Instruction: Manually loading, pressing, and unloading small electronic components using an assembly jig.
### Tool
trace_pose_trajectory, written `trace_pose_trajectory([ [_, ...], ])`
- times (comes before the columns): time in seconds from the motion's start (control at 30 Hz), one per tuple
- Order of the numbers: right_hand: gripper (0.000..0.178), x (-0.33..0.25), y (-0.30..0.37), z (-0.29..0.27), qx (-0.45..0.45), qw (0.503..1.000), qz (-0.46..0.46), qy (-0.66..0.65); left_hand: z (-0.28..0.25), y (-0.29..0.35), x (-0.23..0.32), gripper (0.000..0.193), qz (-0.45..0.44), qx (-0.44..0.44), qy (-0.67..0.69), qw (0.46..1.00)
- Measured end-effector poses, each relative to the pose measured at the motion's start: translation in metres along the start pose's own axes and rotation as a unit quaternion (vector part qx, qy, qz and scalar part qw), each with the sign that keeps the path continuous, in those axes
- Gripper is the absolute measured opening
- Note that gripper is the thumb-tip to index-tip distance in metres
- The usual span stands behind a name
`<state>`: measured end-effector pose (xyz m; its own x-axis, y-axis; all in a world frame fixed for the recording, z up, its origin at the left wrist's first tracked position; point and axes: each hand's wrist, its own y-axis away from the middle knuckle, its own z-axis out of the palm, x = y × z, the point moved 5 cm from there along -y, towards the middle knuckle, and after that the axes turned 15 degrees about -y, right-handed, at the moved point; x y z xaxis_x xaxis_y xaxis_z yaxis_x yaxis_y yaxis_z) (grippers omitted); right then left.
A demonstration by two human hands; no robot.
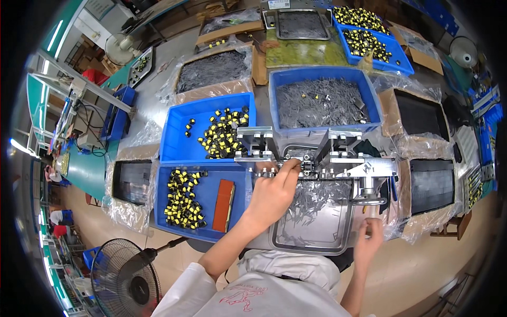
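My left hand [272,195] reaches into the middle of a metal clamping fixture [317,170]. Its fingertips press together at the small dark centre of the fixture, and whatever they pinch is hidden. Just below the handwheel [368,201] on the fixture's right side, my right hand [369,235] hangs apart from it with curled fingers; no held thing can be made out. Under the fixture lies a steel tray [311,240] with loose grey strips [309,203]. To the left, small yellow-and-black coil-like parts [185,203] lie in a blue bin [207,174] beside a reddish-brown block [223,206].
Another blue bin [174,129] with similar parts stands behind. A blue tub [325,74] of grey strips sits beyond the fixture. Plastic-lined cartons [432,185] flank the right side, and another carton [132,182] the left. A floor fan [127,277] stands at lower left.
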<state>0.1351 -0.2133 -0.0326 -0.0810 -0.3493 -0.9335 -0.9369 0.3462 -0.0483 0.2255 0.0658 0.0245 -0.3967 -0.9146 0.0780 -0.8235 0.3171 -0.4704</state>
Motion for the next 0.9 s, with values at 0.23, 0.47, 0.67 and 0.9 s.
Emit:
trace_pose_trajectory([
  [0.23, 0.005, -0.047, 0.019, 0.017, -0.081, 0.992, -0.095, -0.03, 0.001, 0.002, -0.002, 0.029, 0.003, -0.007, 0.0, 1.0],
  [0.47, 0.005, -0.013, 0.003, -0.004, 0.036, 0.997, -0.045, 0.058, 0.002, 0.001, -0.001, 0.029, 0.012, -0.009, -0.009, 1.0],
  [0.67, 0.006, -0.009, 0.015, 0.027, -0.069, 0.998, 0.014, -0.002, -0.007, -0.006, 0.002, 0.017, -0.029, -0.004, 0.006, 1.0],
  [0.9, 0.005, -0.049, 0.006, 0.0, -0.032, 0.994, -0.102, 0.008, -0.008, -0.005, 0.001, 0.016, -0.031, -0.012, 0.007, 0.999],
])
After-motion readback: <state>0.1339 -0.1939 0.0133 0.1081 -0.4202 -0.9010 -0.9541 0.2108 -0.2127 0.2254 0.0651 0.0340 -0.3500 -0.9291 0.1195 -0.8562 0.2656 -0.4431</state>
